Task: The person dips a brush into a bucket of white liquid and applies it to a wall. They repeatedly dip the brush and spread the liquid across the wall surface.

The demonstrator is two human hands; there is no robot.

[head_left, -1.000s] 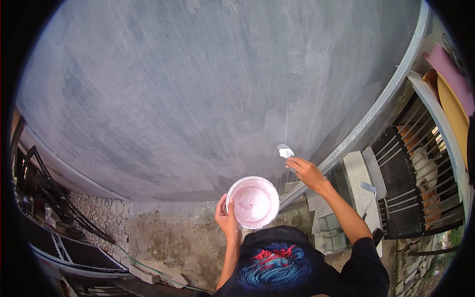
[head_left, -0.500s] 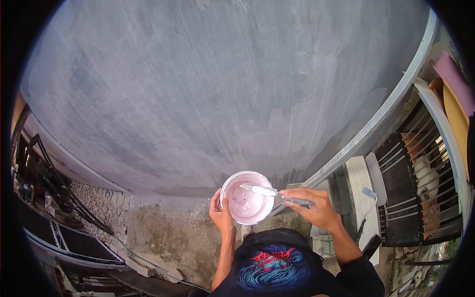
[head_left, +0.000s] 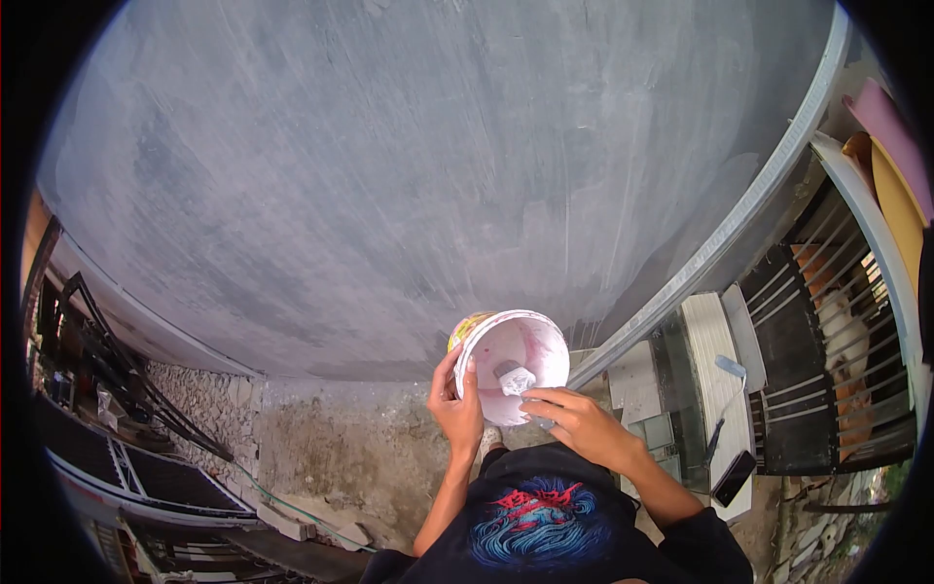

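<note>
Pail: a small round white plastic pail (head_left: 533, 348). Its inside is smeared with pale pink paint, and a yellow patch shows on the outer wall at the upper left.
Where it is: held in the air in front of the person's chest, just below the foot of the wall. It is tipped so that its open mouth faces the camera.
Brush: a flat paintbrush with pale, paint-coated bristles (head_left: 514, 378). The bristle end sits inside the pail, low in the bowl, and the handle runs out over the lower rim and is mostly hidden by fingers.
Left hand: the left hand (head_left: 455, 404) comes up from below on a forearm that rises nearly upright. The thumb lies at the rim and the fingers wrap the outer wall — the grip is closed on the pail's left edge.
Right hand: the right hand (head_left: 576, 420) reaches in from the lower right with the back of the hand towards the camera. The fingers are curled — the grip is closed around the brush handle, touching the pail's lower rim.
Wall: a broad grey plastered wall (head_left: 389, 175), streaked with lighter strokes, fills the upper view.
Clothing: a black shirt with a blue and red print (head_left: 540, 514).
Right side: a white paint tray (head_left: 708, 336) with a roller (head_left: 730, 368) on it, beside a dark metal grille (head_left: 817, 380).
Below: rough stony ground (head_left: 321, 448), well beneath the hands.
</note>
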